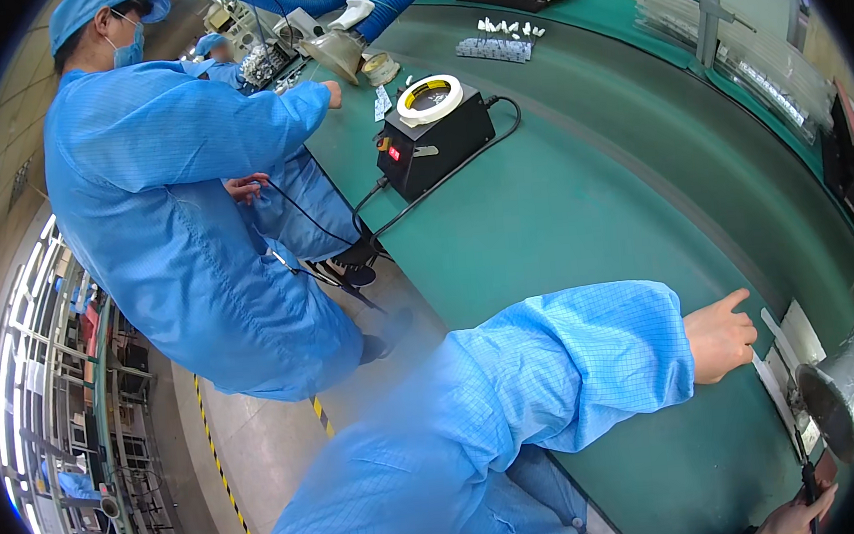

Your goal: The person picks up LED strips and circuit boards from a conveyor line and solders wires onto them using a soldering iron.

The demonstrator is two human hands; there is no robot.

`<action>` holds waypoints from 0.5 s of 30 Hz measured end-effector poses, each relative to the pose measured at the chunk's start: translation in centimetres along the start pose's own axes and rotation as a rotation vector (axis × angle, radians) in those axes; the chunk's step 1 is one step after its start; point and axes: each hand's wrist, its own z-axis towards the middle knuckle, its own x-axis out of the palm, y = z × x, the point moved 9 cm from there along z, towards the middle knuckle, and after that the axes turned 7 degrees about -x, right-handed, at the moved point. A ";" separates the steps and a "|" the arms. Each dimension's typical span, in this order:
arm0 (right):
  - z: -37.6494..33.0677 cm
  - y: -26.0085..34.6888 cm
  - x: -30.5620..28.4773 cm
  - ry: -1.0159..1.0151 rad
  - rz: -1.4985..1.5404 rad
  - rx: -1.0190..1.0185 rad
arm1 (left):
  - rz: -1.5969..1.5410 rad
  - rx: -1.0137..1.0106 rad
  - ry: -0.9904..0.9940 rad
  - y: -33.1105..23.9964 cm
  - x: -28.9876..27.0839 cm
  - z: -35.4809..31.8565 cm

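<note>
Right at the near side of the metal funnel (843,390), here's the right hand (796,516), part of it cut off by the rim of the view, its fingers wrapped snugly around a black-handled tool (812,488). The tool's thin end reaches up to the pale flat pieces (801,333), which lie on the green desk (583,214) just left of the funnel and partly behind it.

Now to the left hand (721,337), out from its blue sleeve (594,354) and left of the funnel, near those pale pieces: index finger stretched straight, the other fingers loosely bent, and I cannot tell whether they pinch anything small.

Further out, well left of the funnel, sits a black box (436,151) with a lit red switch, a white ring-shaped roll (430,99) resting on top and a black cable looping round its side.

Beyond the box from the funnel, a co-worker (182,216) in blue coat and cap leans in, one arm over the desk. And farthest from the funnel, a second metal hood (335,55) hangs on a blue hose (401,0), close to small white parts standing in a rack (493,49).
</note>
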 end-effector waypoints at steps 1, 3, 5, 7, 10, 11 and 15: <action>0.0 0.0 0.1 0.001 -0.001 0.002 | 0.003 -0.001 -0.002 0.1 0.1 0.0; -0.1 0.1 0.2 -0.004 -0.038 0.011 | 0.006 -0.003 -0.004 0.1 0.2 0.0; -0.1 -0.2 0.0 -0.003 -0.039 0.021 | 0.004 -0.002 -0.011 0.2 0.3 0.0; -0.1 -0.6 -0.2 -0.001 -0.041 0.031 | 0.026 -0.001 -0.022 0.3 0.5 0.0; -0.2 -1.1 -0.4 -0.003 -0.025 0.034 | 0.040 -0.010 -0.014 0.3 0.3 -0.1; -0.1 -1.5 -0.4 0.025 -0.044 0.021 | 0.029 -0.020 0.004 0.4 0.3 -0.2; 0.3 0.5 -0.4 0.121 -0.351 -0.285 | 0.018 -0.003 -0.011 0.1 0.2 0.2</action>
